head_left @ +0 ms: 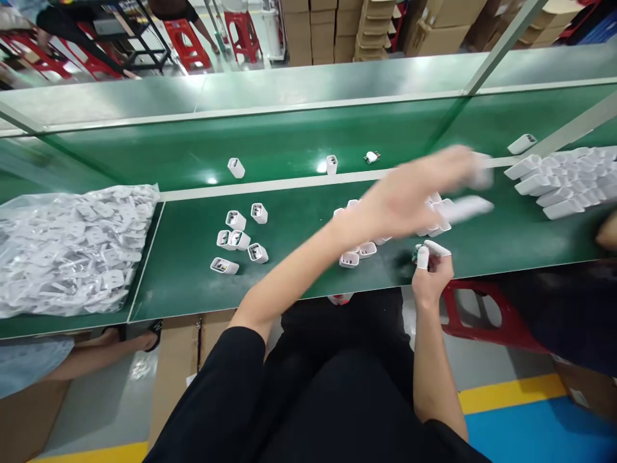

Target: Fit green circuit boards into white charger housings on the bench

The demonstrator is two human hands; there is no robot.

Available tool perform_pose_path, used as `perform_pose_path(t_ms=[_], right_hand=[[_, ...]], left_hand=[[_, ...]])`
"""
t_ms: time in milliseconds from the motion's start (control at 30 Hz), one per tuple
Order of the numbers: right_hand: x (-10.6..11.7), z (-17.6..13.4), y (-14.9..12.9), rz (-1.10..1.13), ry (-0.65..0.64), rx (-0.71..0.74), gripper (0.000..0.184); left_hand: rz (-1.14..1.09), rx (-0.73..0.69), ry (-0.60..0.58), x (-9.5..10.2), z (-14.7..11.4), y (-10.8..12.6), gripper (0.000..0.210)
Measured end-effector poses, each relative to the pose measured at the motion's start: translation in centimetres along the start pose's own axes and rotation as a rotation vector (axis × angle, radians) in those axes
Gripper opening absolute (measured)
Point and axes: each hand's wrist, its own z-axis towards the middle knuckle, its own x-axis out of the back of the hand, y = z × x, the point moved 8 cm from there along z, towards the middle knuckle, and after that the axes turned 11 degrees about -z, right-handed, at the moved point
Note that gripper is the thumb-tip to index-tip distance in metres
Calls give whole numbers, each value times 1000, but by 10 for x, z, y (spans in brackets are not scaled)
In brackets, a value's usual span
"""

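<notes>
My left hand [409, 193] reaches across to the right over the green bench, smeared by motion. White covers show on its fingertips, and whether it holds anything cannot be made out. Beneath it lies a cluster of white plastic charger housings [349, 259], partly hidden by the hand and forearm. Close to the bench's front edge, my right hand [432, 273] is closed, its thumb and forefinger in white finger covers. It pinches a small circuit board [415, 254] with green parts, mostly hidden by the fingers. Several open-ended housings [236, 220] stand or lie left of my left forearm.
A clear plastic bag [72, 247] full of white parts lies at the left. Stacked white housings [573, 177] fill the right side. Along the far strip are single housings [236, 168] and a small white part [371, 157]. A metal post [578, 125] slants at the right.
</notes>
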Motion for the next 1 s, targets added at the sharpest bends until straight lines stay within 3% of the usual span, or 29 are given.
perform_pose_path(t_ms=[67, 167, 233, 333, 467, 600, 733, 867, 1000], right_hand=[[9, -3, -5, -67, 155, -66, 56], [8, -3, -16, -135, 186, -73, 47], [7, -3, -19, -158, 175, -67, 45], [7, -4, -20, -163, 154, -59, 44], [7, -6, -23, -146, 152, -75, 43], [7, -6, -25, -164, 150, -101, 42], [8, -5, -25, -189, 167, -86, 44], [9, -5, -23, -196, 167, -62, 49], [9, -7, -19, -153, 163, -47, 47]], left_hand=[[5, -197, 15, 22, 36, -6, 13], [95, -18, 41, 41, 87, -63, 28], [111, 74, 63, 40, 113, -96, 34], [93, 110, 117, 27, 142, -128, 44], [74, 149, 138, 19, 160, -153, 28], [56, 93, 151, 32, 137, -150, 22], [-4, 20, 139, 47, 77, -134, 30], [-83, 72, 70, 52, 20, -136, 38], [-150, 144, 179, 72, -22, -135, 44]])
